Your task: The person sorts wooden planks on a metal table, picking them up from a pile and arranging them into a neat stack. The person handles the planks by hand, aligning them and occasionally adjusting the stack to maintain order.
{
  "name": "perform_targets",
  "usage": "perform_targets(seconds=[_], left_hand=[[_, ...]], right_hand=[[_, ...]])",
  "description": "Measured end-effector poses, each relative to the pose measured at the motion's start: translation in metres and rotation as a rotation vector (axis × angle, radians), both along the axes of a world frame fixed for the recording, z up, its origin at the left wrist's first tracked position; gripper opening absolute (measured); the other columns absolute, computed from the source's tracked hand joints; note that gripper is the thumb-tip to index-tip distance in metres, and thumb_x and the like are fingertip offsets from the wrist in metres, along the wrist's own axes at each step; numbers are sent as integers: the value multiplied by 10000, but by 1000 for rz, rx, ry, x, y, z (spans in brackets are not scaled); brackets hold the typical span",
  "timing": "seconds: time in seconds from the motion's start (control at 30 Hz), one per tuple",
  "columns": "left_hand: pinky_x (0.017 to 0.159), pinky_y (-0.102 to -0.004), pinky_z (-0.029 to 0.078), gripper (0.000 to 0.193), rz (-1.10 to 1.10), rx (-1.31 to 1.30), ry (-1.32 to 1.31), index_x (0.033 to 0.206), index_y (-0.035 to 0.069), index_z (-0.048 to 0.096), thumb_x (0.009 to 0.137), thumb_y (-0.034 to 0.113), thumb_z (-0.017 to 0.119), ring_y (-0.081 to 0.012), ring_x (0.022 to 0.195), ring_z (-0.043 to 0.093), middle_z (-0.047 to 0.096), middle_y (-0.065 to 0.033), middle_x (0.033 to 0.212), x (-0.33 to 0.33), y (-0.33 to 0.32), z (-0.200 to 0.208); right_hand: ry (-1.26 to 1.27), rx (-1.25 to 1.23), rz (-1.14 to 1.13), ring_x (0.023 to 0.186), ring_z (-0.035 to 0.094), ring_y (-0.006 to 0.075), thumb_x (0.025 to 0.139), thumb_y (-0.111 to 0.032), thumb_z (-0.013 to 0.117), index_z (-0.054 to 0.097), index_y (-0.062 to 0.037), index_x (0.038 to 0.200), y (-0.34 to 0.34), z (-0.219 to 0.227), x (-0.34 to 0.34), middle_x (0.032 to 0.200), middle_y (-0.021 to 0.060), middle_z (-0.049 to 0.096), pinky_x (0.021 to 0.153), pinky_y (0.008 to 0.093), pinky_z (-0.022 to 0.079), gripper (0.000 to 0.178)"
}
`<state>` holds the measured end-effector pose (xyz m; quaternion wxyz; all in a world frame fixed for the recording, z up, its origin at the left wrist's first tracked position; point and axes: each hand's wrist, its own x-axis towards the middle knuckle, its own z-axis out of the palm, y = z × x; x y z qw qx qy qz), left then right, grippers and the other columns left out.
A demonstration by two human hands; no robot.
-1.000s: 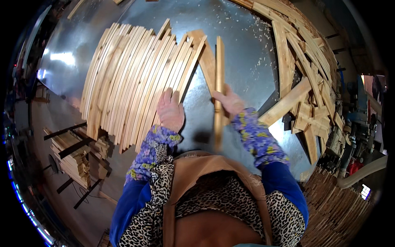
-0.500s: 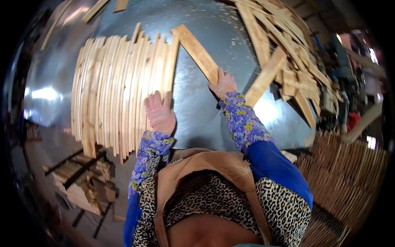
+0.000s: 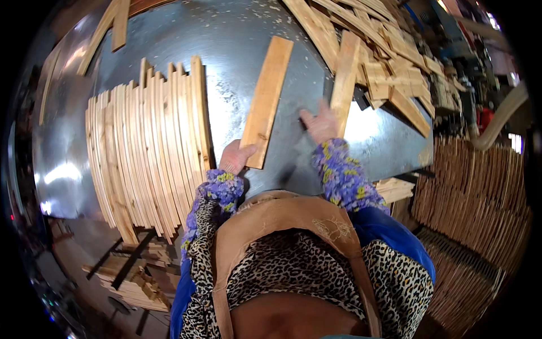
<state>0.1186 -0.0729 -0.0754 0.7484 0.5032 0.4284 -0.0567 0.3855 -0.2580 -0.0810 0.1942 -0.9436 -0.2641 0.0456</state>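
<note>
Head view: your left hand clamps its fingers on the near end of a flat board, thumb on top; the board extends ahead of them, over the shiny surface. Left of these fingers lies a row of strips. Your right hand, blurred, has thumb and forefinger apart, just beside a slanting plank; whether they touch cannot be told. Held at one end, the board would probably swing; press your thumb flat and steady its far half with your right fingers.
</note>
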Motion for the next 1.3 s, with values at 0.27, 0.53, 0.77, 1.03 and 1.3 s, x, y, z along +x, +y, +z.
perform_targets(seconds=[0.27, 0.53, 0.77, 1.03, 1.3], left_hand=[[932, -350, 564, 468, 41, 278, 51, 1300, -64, 685, 995, 280, 770, -211, 1000, 714, 781, -133, 1122, 3, 3, 19], [946, -378, 564, 470, 341, 534, -75, 1273, -78, 690, 987, 294, 730, -245, 1023, 718, 778, -162, 1131, 19, 116, 59], [898, -381, 568, 503, 521, 575, -61, 1268, -71, 698, 964, 328, 727, -248, 961, 721, 766, -172, 1061, 31, 250, 118], [984, -437, 561, 550, 324, 774, 88, 1315, -67, 676, 1000, 383, 696, -339, 1072, 721, 752, -243, 1194, -5, 100, 62], [1335, -469, 292, 621, -63, 739, 503, 1535, -22, 561, 1056, 366, 630, -379, 1575, 372, 374, -278, 1687, -78, -59, 67]], right_hand=[[570, 397, -312, 1263, 652, 321, 916, -272, 788, 297, -24, 1698, -60, -5, 57, 1439, 213, 614, 1079, 416, 523, 956], [1027, 900, -46, 919, 631, 189, 876, -151, 710, 381, 4, 1653, 27, 18, -43, 1233, 90, 595, 806, 336, 546, 858], [1060, 576, -146, 1179, 685, 251, 941, -117, 735, 532, 31, 1531, 61, 9, -56, 1335, 127, 710, 1049, 385, 542, 641], [1346, 849, -146, 1083, 722, 218, 1006, -238, 685, 611, 18, 1460, 59, 50, -37, 1262, 126, 742, 959, 373, 586, 526], [839, 334, 112, 1107, 750, 269, 1013, -329, 685, 571, -67, 1525, 115, 68, -55, 1202, 145, 777, 979, 404, 600, 586]])
